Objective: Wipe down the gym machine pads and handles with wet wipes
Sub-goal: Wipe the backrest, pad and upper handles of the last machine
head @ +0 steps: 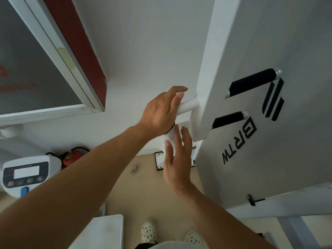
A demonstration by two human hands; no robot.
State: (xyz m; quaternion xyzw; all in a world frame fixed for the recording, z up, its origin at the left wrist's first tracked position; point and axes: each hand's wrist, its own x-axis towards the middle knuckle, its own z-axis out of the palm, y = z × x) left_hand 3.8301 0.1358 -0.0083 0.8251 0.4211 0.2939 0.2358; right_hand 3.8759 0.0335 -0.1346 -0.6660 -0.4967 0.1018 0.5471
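Our left hand [159, 112] grips the white handle bar [188, 106]; our right hand [177, 162], fingers flat, presses the wet wipe [171, 139] below it.

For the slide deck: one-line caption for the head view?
Left hand grips a white bar while the right hand presses a wet wipe against the machine.

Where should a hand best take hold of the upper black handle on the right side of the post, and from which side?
Grip the upper black handle around the middle of its foam sleeve. It juts free from the white post, ending in a metal cap, so probably come from the open front side and wrap the fingers round it.
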